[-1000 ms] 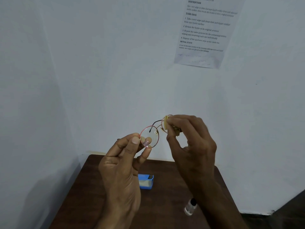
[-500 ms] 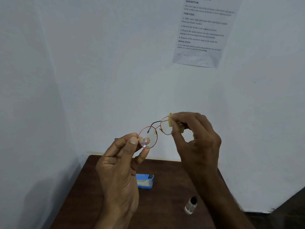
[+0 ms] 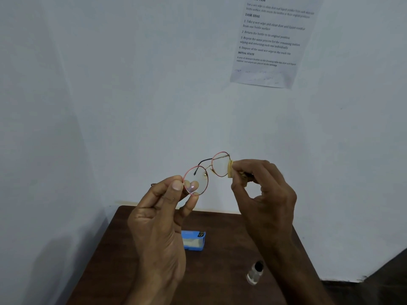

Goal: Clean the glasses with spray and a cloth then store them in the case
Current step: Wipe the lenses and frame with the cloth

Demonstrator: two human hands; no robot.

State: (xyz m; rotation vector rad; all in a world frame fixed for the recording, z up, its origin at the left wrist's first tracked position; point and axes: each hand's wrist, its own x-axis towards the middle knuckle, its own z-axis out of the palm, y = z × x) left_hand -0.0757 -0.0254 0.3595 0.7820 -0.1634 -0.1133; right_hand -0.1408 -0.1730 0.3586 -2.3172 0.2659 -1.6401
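The left hand [image 3: 163, 216] is raised above the tabletop [image 3: 123, 260], its fingers [image 3: 176, 185] clamped on the outer rim of one lens of the glasses [image 3: 206, 172]; a fingertip can be seen through that lens. The glasses are held in the air between the two hands, well above the tabletop, with their long axis running from the lower left up to the upper right. Below them, on the tabletop, a blue case [image 3: 193, 241] is seen lying open, and further right a small spray bottle [image 3: 255, 274] with a dark cap is seen. At the far lens a folded yellowish cloth [image 3: 230, 170] is pinched against the outer edge by the right hand [image 3: 264, 194], whose fingers are closed on the cloth. The wiping step is judged to be under way on that lens. The right hand lies nearest the unwiped lens surface, so the next stroke is likely to be drawn leftward along the frame's axis towards the bridge. Storing in the case is not yet done.
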